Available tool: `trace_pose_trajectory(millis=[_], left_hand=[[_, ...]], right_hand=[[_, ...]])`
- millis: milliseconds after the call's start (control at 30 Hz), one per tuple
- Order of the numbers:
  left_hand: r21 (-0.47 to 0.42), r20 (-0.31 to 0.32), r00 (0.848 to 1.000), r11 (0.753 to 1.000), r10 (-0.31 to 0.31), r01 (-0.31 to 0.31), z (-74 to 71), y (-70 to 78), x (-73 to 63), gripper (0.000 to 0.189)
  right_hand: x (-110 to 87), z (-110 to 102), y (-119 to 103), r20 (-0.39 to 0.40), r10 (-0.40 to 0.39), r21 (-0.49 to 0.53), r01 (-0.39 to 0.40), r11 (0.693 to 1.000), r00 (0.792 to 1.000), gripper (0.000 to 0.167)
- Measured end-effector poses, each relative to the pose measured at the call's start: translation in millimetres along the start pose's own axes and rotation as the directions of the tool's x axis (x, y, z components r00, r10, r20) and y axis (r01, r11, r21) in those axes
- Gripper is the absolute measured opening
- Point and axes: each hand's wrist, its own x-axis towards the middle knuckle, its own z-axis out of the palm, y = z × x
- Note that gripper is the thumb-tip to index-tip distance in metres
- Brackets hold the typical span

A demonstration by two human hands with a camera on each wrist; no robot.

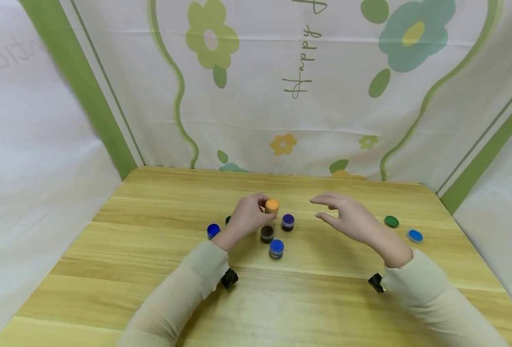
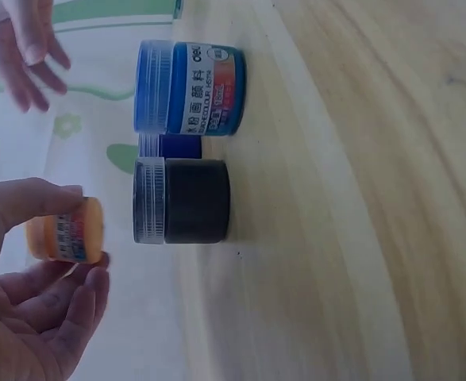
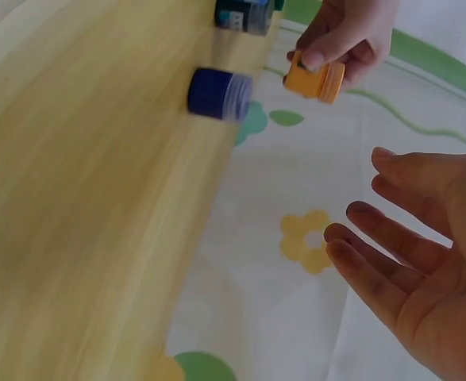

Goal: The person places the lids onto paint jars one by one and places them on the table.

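Note:
My left hand [image 1: 248, 215] pinches a small orange paint jar [image 1: 271, 207] between thumb and fingers, lifted off the table. In the left wrist view the jar's printed label [image 2: 75, 234] faces the camera. Close by stand a black paint jar [image 1: 266, 234], a light blue one [image 1: 276, 249] with a ribbed clear lid, and a purple-blue one [image 1: 288, 222]. To the right, my right hand [image 1: 347, 217] hovers with fingers spread and holds nothing; its palm [image 3: 439, 309] shows in the right wrist view.
Left of my left wrist stands a deep blue jar [image 1: 213, 230], and a green one [image 1: 227, 220] is mostly hidden behind that hand. A green lid [image 1: 391, 221] and a blue lid [image 1: 415, 236] lie at the right. A flowered cloth [image 1: 247, 106] hangs behind the wooden table [image 1: 308, 308].

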Motion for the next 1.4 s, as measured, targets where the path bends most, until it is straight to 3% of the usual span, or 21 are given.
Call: trace_pose_trajectory(millis=[200, 467, 833, 1133, 1400], left_hand=[[0.031, 0.028, 0.999, 0.999, -0.041, 0.040, 3.0, 0.2, 4.0, 0.037], [0.056, 0.036, 0.997, 0.996, -0.074, 0.072, 5.8, -0.7, 9.1, 0.039], [0.138, 0.062, 0.993, 0.987, -0.096, 0.087, 10.0, -4.6, 17.6, 0.032], [0.205, 0.097, 0.988, 0.974, -0.120, 0.099, 12.8, -4.7, 23.0, 0.031], [0.210, 0.122, 0.986, 0.973, -0.118, 0.091, 15.5, -4.5, 23.7, 0.025]], right_hand=[[-15.9, -3.6, 17.1, -0.034, 0.016, -0.026, -0.017, 1.000, 0.999, 0.035], [-31.4, -14.1, 45.3, -0.042, 0.099, -0.041, -0.101, 0.994, 0.994, 0.036], [-46.2, -25.1, 84.5, -0.051, 0.185, -0.093, -0.189, 0.977, 0.981, 0.036], [-54.4, -30.3, 108.8, 0.004, 0.295, -0.101, -0.293, 0.951, 0.955, 0.039], [-58.9, -35.7, 124.6, 0.081, 0.410, -0.119, -0.400, 0.909, 0.908, 0.046]])
